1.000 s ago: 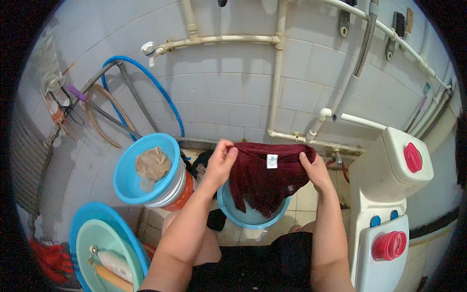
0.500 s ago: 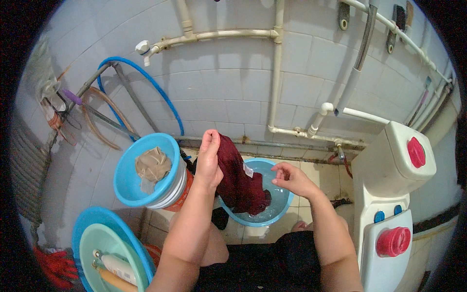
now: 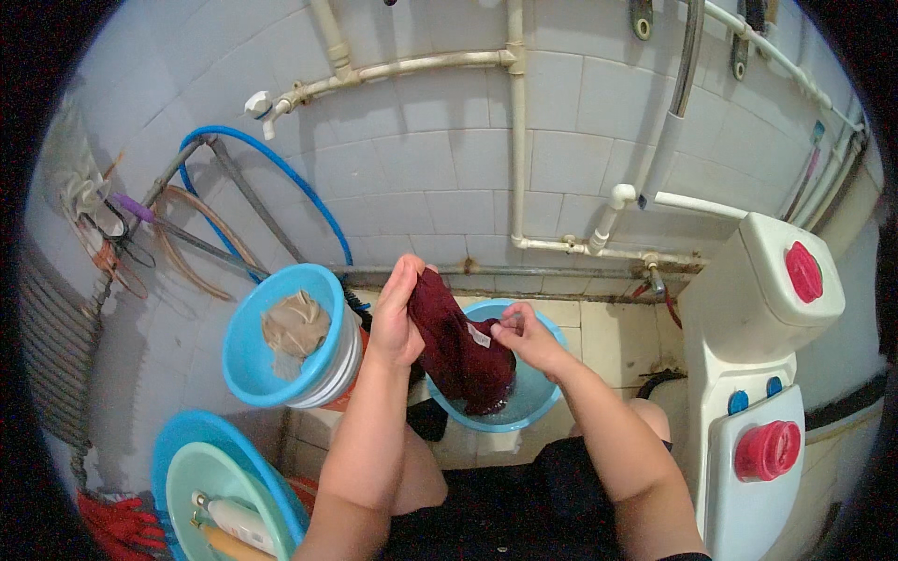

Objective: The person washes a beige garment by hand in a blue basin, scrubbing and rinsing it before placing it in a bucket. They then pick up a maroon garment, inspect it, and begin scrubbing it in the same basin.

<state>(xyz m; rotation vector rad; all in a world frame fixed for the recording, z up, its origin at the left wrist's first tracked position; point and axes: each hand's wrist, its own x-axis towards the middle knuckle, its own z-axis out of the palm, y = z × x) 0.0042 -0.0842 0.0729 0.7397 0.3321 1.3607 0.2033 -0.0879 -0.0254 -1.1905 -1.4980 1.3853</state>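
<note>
A wet dark-red garment (image 3: 460,353) with a small white tag hangs over a light-blue basin (image 3: 543,402) of water, its lower end dipping in. Closed on the garment's upper left end, my left hand (image 3: 397,313) holds it up above the basin. The fingers of my right hand (image 3: 527,335) pinch the cloth's right edge, close beside the tag. Folds hide what kind of garment it is.
At left, a blue basin (image 3: 231,363) holding a beige cloth (image 3: 295,323) sits on a stack of buckets. Below it are nested basins (image 3: 178,447) with a white bottle (image 3: 241,520). A toilet (image 3: 748,374) stands right; pipes (image 3: 517,150) run along the tiled wall.
My right hand has moved left from beside the garment and now grips its right edge. My left hand keeps its hold. The whole view has shifted slightly.
</note>
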